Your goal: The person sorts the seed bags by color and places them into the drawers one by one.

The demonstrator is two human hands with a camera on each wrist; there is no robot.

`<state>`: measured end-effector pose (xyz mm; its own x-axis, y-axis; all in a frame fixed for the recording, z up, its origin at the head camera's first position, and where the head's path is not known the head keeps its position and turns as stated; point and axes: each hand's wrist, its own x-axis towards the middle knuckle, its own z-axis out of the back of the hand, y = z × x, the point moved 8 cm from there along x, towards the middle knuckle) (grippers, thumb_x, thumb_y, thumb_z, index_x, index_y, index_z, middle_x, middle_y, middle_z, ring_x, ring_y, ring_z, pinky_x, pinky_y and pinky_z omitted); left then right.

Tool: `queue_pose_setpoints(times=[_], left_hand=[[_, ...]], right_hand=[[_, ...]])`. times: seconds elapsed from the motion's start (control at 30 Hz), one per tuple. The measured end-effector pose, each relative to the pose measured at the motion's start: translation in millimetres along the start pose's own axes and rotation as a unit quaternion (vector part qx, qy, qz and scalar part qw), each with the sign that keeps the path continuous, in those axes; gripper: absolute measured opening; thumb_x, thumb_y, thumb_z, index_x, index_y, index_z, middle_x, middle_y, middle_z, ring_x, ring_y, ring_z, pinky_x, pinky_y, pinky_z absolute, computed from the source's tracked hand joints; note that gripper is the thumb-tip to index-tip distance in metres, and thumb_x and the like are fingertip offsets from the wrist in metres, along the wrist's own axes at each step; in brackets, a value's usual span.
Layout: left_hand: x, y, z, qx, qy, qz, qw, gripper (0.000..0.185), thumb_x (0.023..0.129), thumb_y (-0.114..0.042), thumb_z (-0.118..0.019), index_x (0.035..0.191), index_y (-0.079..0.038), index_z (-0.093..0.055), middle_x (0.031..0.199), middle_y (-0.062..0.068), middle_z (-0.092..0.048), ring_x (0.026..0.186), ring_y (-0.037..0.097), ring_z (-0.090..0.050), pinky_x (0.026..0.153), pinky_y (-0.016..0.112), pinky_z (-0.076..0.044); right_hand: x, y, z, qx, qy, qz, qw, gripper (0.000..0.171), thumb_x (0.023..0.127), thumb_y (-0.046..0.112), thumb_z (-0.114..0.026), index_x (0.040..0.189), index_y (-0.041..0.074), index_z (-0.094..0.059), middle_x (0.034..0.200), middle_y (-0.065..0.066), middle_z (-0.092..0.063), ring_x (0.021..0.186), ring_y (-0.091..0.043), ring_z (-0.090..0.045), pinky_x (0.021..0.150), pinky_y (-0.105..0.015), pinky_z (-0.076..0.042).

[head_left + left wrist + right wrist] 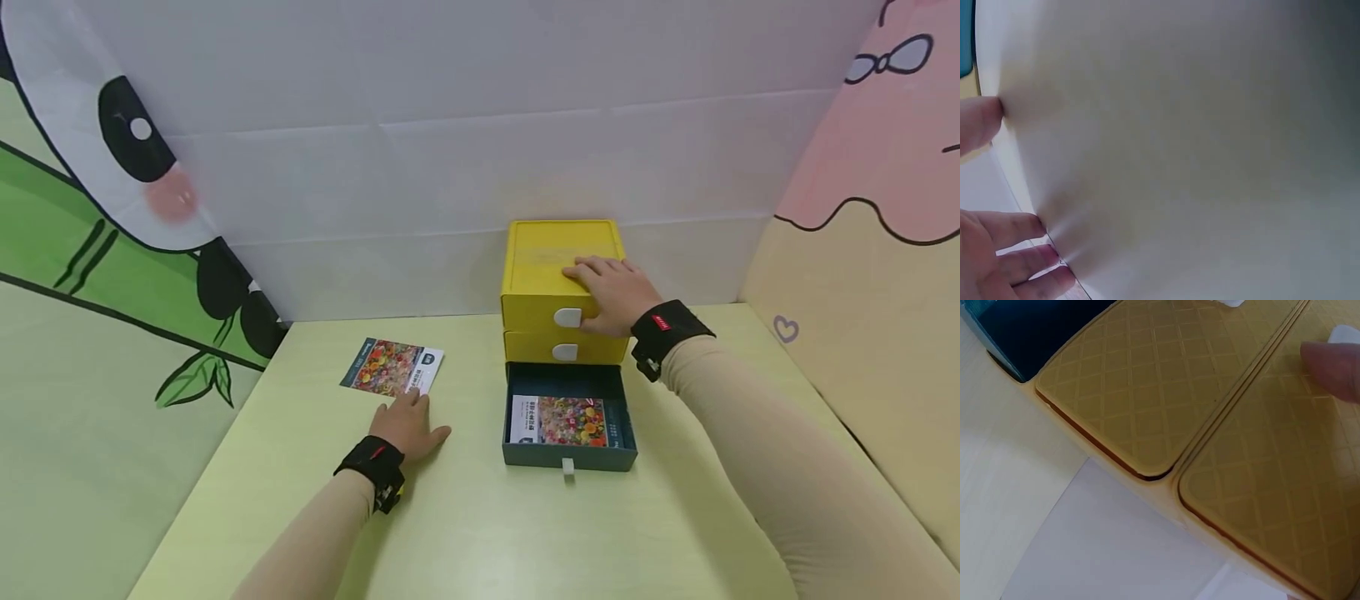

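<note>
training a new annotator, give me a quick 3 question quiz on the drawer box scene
1. True or false: the bottom drawer of the yellow drawer box is pulled out.
2. Where does the right hand rest? A) in the open drawer B) on top of the box C) flat on the table
3. What does the left hand touch?

Key
1. True; the dark drawer stands open with a flower card lying in it.
2. B; its fingers lie flat on the box top.
3. The near edge of a second flower card, which lies on the table to the left of the box.
</note>
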<state>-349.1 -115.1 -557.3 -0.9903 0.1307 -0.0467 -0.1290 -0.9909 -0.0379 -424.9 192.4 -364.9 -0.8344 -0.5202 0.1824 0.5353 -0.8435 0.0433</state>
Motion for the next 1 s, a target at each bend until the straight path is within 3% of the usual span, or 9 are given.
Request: queue_pose_setpoints(times=[0.4,0.5,0.7,1.0], left_hand=[[-28.7,-26.6,7.2,0.024,-0.028,-0.028,0.9989,0.073,0.082,-0.059,-0.063,0.125,0.0,-0.06,0.128,0.019,-0.056,0.117,0.036,-0.053,0.092,0.058,-0.041],[-34.4,-35.2,8.2,0.027,-0.042,-0.039,0.998,0.068,0.081,-0.058,-0.065,0.117,-0.001,-0.063,0.116,0.016,-0.06,0.104,0.035,-0.057,0.084,0.055,-0.046],[-38.9,-45.3,6.9,0.029,-0.052,-0.045,0.9972,0.064,0.08,-0.059,-0.066,0.11,-0.002,-0.065,0.099,0.011,-0.058,0.087,0.028,-0.054,0.073,0.048,-0.048],[-45.1,-60.4,7.3,0.015,-0.062,-0.065,0.9959,0.057,0.08,-0.054,-0.069,0.104,-0.003,-0.065,0.092,0.009,-0.055,0.082,0.027,-0.051,0.068,0.046,-0.047]], right_hand=[[4.6,-3.2,-3.1,0.0,0.0,0.004,1.0,0.085,0.077,0.036,-0.08,0.147,0.015,-0.037,0.151,-0.015,-0.032,0.135,-0.041,-0.031,0.109,-0.061,-0.017],[6.1,-4.5,-2.9,-0.001,-0.003,0.006,1.0,0.085,0.076,0.035,-0.08,0.147,0.015,-0.037,0.151,-0.016,-0.032,0.135,-0.042,-0.031,0.109,-0.061,-0.017],[6.1,-9.0,-5.0,-0.004,-0.006,0.004,1.0,0.085,0.076,0.036,-0.08,0.147,0.015,-0.038,0.151,-0.016,-0.032,0.135,-0.041,-0.031,0.109,-0.061,-0.018],[0.3,-17.6,-7.3,0.004,0.0,0.002,1.0,0.085,0.077,0.034,-0.08,0.147,0.014,-0.037,0.152,-0.016,-0.031,0.136,-0.041,-0.029,0.109,-0.061,-0.016]])
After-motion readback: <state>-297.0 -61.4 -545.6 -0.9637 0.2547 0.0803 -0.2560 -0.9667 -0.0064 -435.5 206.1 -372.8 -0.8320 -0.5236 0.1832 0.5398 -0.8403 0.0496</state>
